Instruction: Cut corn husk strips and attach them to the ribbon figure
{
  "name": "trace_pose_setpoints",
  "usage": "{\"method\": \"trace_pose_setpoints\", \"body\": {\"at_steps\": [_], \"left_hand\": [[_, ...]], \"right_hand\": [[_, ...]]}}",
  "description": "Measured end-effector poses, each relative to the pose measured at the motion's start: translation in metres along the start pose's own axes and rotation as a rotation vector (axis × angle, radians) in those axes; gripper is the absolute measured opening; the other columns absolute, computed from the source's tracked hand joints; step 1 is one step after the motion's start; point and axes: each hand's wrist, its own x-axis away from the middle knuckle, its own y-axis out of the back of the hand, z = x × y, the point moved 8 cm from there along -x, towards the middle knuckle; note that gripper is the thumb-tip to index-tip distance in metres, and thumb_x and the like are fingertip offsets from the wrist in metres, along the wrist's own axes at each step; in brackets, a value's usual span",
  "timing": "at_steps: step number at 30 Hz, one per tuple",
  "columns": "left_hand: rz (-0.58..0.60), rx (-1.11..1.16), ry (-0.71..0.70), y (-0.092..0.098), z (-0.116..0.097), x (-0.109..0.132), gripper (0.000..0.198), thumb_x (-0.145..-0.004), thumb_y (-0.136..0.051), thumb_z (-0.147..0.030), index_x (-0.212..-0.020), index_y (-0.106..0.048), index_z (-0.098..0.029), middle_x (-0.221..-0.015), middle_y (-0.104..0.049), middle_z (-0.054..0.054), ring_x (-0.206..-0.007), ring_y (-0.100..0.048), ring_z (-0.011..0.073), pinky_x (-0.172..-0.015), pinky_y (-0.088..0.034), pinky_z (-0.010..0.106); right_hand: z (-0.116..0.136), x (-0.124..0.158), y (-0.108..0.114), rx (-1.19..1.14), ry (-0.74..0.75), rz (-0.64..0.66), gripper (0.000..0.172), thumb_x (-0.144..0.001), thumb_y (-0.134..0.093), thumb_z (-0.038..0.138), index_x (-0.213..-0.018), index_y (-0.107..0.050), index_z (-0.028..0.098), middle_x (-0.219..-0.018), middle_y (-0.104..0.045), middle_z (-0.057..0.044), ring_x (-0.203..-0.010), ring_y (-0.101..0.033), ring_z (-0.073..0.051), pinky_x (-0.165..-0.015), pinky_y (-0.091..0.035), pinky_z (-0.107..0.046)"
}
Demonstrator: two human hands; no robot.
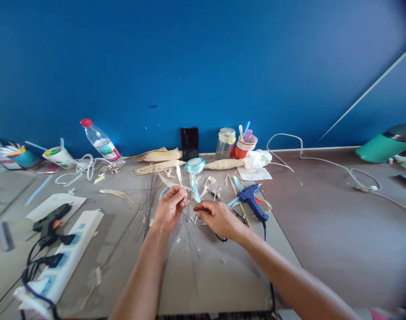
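My left hand [171, 208], at the middle of the table, pinches the thin stem below a small pale husk piece [179, 173] that points upward. Thin wires hang below its fingers. Just to the right, my right hand [216, 215] is closed at the lower end of a light blue ribbon [195, 189]. The ribbon runs up to its roll [195, 165], which lies behind both hands. Small white scraps are scattered beneath the fingers. A blue glue gun [252, 200] rests on the table right of my right hand.
At the left are a white power strip [74, 249], a black glue gun [49, 224] and a tilted bottle [103, 144]. Dried husks [159, 155], a black phone [189, 143], a glass jar [224, 144] and a red cup [245, 146] stand or lie along the blue wall.
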Motion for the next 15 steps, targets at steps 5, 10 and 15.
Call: {"method": "trace_pose_setpoints", "body": {"at_steps": [5, 10, 15], "left_hand": [[-0.006, 0.005, -0.021, 0.004, -0.002, -0.002, 0.017, -0.068, -0.075, -0.021, -0.071, -0.060, -0.014, -0.064, -0.054, -0.003, -0.047, -0.040, 0.0029, -0.053, -0.036, 0.020], [-0.021, 0.016, -0.018, 0.011, -0.001, -0.004, 0.017, -0.068, -0.075, -0.021, -0.073, -0.060, -0.015, -0.066, -0.055, -0.003, -0.048, -0.041, 0.0031, -0.052, -0.036, 0.020], [-0.053, -0.012, -0.004, 0.012, 0.001, -0.004, 0.020, -0.065, -0.077, -0.023, -0.073, -0.060, -0.014, -0.066, -0.055, -0.003, -0.047, -0.042, 0.0031, -0.050, -0.035, 0.019]], "right_hand": [[-0.018, 0.003, 0.023, 0.098, -0.035, -0.103, 0.018, -0.080, -0.054, 0.020, -0.089, -0.070, 0.020, -0.085, -0.073, -0.002, -0.077, -0.067, -0.018, -0.070, -0.048, -0.026], [-0.031, -0.003, 0.044, 0.335, -0.039, -0.150, 0.021, -0.083, -0.051, 0.018, -0.090, -0.070, 0.020, -0.089, -0.073, -0.004, -0.083, -0.067, -0.019, -0.071, -0.046, -0.026], [-0.044, -0.017, 0.070, 0.582, -0.045, -0.231, 0.021, -0.085, -0.048, 0.017, -0.093, -0.068, 0.019, -0.095, -0.071, -0.007, -0.087, -0.064, -0.019, -0.075, -0.044, -0.026]]}}
